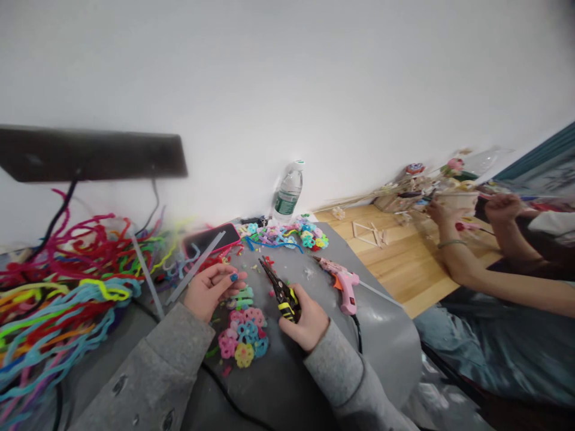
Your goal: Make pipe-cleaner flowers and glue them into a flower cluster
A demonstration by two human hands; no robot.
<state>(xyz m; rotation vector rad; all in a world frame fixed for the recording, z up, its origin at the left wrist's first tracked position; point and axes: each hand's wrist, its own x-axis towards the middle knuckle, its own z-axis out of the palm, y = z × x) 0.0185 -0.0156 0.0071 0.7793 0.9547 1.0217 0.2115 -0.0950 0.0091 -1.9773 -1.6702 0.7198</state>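
Grey round table (386, 335) against a white wall (314, 72), pink glue gun (344, 287) lying on it. Just left of the glue gun, right hand (305, 323) clenched around the yellow-and-black handles of pliers (281, 290), tips aimed away over the tabletop. Farther left of the glue gun, left hand (211, 290) palm up with fingers half curled, any pinch impossible to tell, pipe-cleaner flowers (242, 341) lying lower left of the glue gun.

We could read no text anywhere: the green label (286, 205) on the water bottle (291, 179) was too blurred for us, and the pink glue gun (345, 286) and the pliers (281, 291) showed us no legible marking.
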